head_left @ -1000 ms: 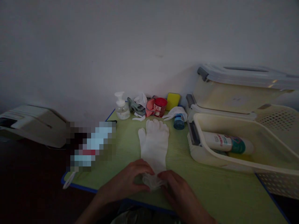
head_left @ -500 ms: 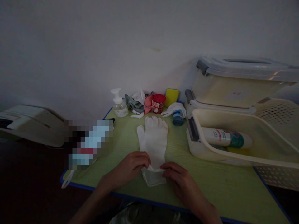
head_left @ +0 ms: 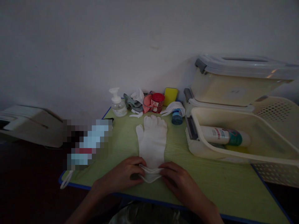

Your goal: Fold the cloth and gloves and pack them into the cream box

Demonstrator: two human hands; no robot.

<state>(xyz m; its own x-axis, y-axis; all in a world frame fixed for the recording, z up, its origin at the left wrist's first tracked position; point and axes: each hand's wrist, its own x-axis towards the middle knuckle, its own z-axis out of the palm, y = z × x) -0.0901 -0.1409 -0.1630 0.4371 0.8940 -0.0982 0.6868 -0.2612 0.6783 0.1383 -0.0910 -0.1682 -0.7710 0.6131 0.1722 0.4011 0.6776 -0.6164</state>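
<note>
A white glove (head_left: 153, 140) is laid flat on the green bench (head_left: 210, 183), directly in front of the person, its finger ends pointed toward the wall (head_left: 140, 46) and its cuff (head_left: 150, 178) toward the near edge. The left side of the cuff is pinched between the thumb and fingers of the left hand (head_left: 127, 172); the right side is gripped likewise by the right hand (head_left: 178, 179), and the fabric is spanned between them. Beyond the glove, near the wall, are set a clear pump bottle (head_left: 119, 108), a crumpled grey cloth (head_left: 133, 103), a red tub (head_left: 158, 102), a yellow block (head_left: 170, 96) and a small blue jar (head_left: 177, 118). To the right, a white bottle (head_left: 216, 135) with a teal band is laid on its side in an open cream bin (head_left: 198, 152).
</note>
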